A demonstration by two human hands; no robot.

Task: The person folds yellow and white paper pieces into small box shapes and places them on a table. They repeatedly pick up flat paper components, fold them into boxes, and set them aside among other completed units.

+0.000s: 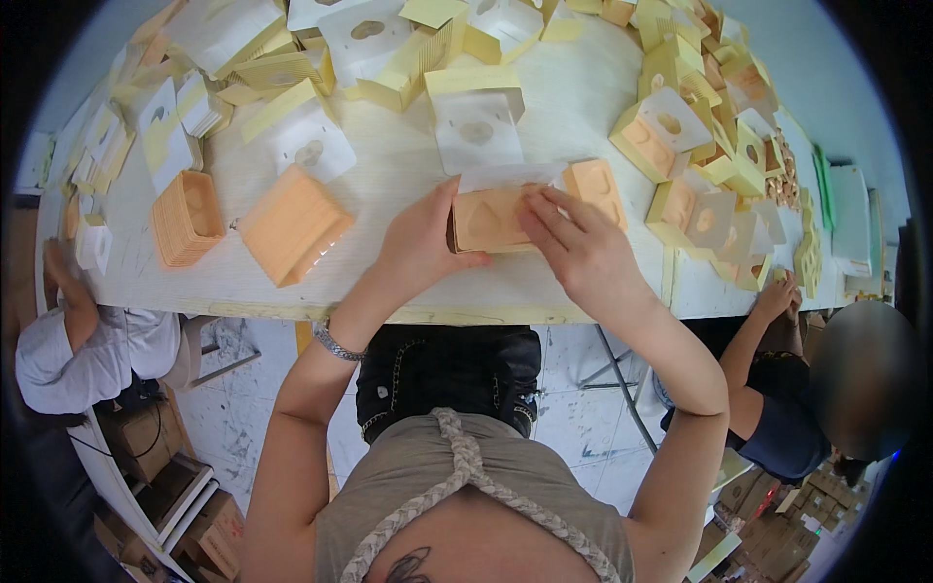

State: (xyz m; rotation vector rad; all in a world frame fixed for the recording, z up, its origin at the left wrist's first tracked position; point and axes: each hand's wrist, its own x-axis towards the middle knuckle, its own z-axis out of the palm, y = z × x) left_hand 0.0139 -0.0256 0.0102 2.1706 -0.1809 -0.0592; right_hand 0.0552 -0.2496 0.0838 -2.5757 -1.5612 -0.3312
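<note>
A small open carton (457,229) with a peach-coloured moulded tray insert (486,219) in it lies near the table's front edge. My left hand (416,235) grips its left end, thumb along the near side. The bent fingers of my right hand (591,255) are closed over the right end of the insert, hiding that part. Behind the carton rises its whitish lid flap (505,177). Just right of my right hand sits another peach insert (595,187). An unfolded yellow-and-white carton (476,131) lies beyond my hands.
Two stacks of peach inserts, one upright (188,225) and one on its side (292,225), sit to the left. Yellow cartons (379,49) crowd the back; filled ones (661,136) pile up at right. Co-workers sit left (97,340) and right (768,398).
</note>
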